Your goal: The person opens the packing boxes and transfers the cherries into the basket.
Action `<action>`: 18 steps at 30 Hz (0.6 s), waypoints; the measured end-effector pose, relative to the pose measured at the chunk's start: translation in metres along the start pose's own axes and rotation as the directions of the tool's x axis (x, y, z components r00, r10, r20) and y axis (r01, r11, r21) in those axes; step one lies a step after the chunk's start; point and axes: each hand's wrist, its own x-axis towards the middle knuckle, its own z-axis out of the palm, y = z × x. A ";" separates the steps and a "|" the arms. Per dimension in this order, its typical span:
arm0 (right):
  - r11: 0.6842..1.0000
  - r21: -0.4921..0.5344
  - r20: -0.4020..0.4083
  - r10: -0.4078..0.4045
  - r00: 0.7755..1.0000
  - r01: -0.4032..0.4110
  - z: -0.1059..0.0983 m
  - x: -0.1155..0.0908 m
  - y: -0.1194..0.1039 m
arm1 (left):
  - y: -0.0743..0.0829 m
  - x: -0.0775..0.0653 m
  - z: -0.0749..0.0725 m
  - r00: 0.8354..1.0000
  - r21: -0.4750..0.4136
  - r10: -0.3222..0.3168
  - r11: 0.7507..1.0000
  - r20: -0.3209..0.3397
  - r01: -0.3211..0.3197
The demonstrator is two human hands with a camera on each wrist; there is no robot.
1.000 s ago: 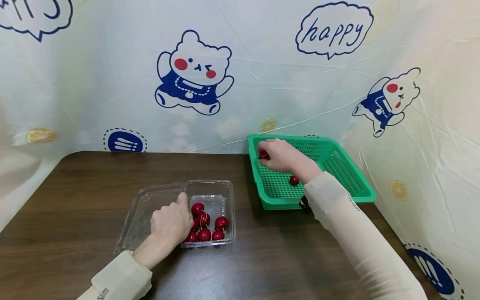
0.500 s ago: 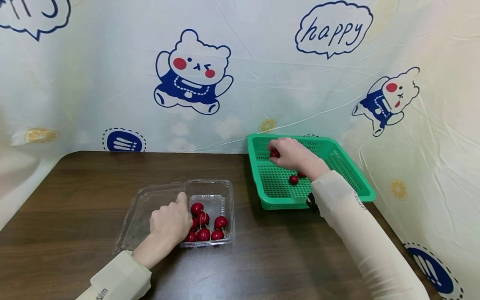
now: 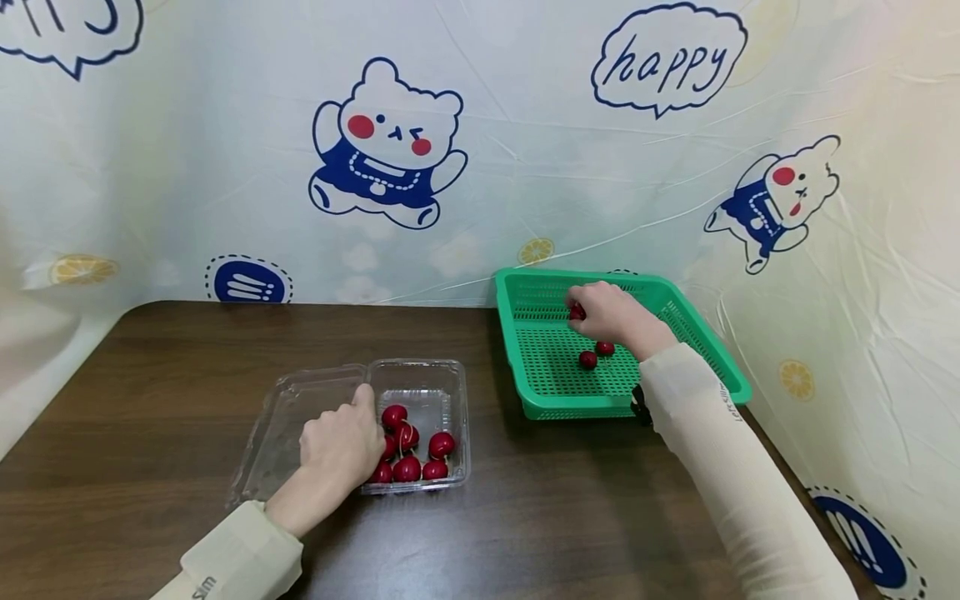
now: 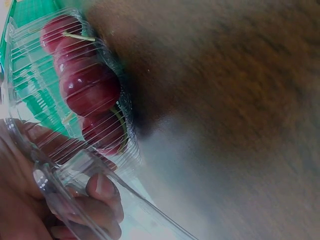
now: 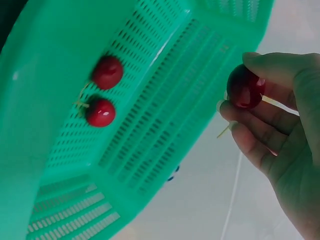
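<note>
Right hand (image 3: 618,319) pinched one cherry (image 5: 245,89) in its fingers (image 5: 251,121) above a green basket (image 3: 570,407), left hand (image 3: 341,446) gripped a clear container (image 3: 426,402) with curled fingers

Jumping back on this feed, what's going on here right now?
A person is at a table with an open clear box and a green basket. Their left hand holds the box at the side where its lid joins. Their right hand holds a cherry in its fingers, above the basket. Two loose cherries lie in the basket, and several others sit in the box.
</note>
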 end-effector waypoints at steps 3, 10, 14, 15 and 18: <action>1.000 -0.006 0.010 0.023 1.000 -0.023 0.003 -0.001 0.009 | 0.000 0.000 0.000 1.000 0.000 0.000 1.000 0.001 0.000; 0.997 -0.021 0.019 0.073 0.997 -0.073 0.006 -0.006 0.025 | 0.001 -0.001 -0.001 1.000 0.000 -0.001 1.000 0.003 0.001; 0.995 -0.010 0.043 0.095 0.994 -0.095 0.009 -0.008 0.029 | 0.001 0.000 -0.001 1.000 -0.002 0.000 1.000 0.004 0.000; 0.995 -0.010 0.050 0.101 0.994 -0.100 0.009 -0.009 0.030 | 0.001 0.000 -0.001 1.000 -0.001 -0.001 1.000 0.006 0.001; 0.994 -0.007 0.064 0.106 0.992 -0.106 0.012 -0.011 0.033 | 0.001 0.000 -0.001 1.000 0.001 -0.001 1.000 0.010 0.001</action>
